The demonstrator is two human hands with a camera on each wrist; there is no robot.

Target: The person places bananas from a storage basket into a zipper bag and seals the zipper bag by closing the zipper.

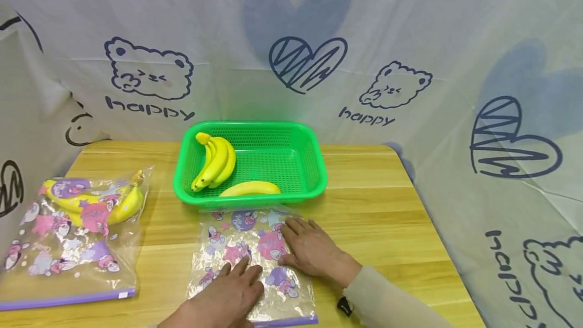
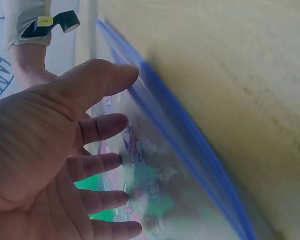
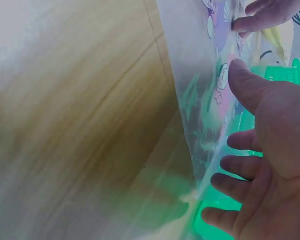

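A clear zip bag (image 1: 259, 292) printed with pink, purple and blue cartoon figures lies flat on the table in front of the green basket. Its purple zip edge faces the near side. My left hand (image 1: 230, 290) rests over the bag's lower left part with fingers spread. In the left wrist view that hand's thumb (image 2: 122, 77) reaches to the blue-looking zip strip (image 2: 190, 135). My right hand (image 1: 314, 249) lies on the bag's upper right side, fingers extended. The right wrist view shows its loosely straight fingers (image 3: 232, 187) at the bag's surface. Neither hand grips anything.
A green plastic basket (image 1: 319, 176) stands at the back, holding a bunch of bananas (image 1: 218, 161) and a single banana (image 1: 250, 188). At left lies another printed zip bag (image 1: 73, 287) with bananas (image 1: 129, 204) inside. Printed cloth (image 1: 237, 90) hangs around the wooden table (image 1: 373, 186).
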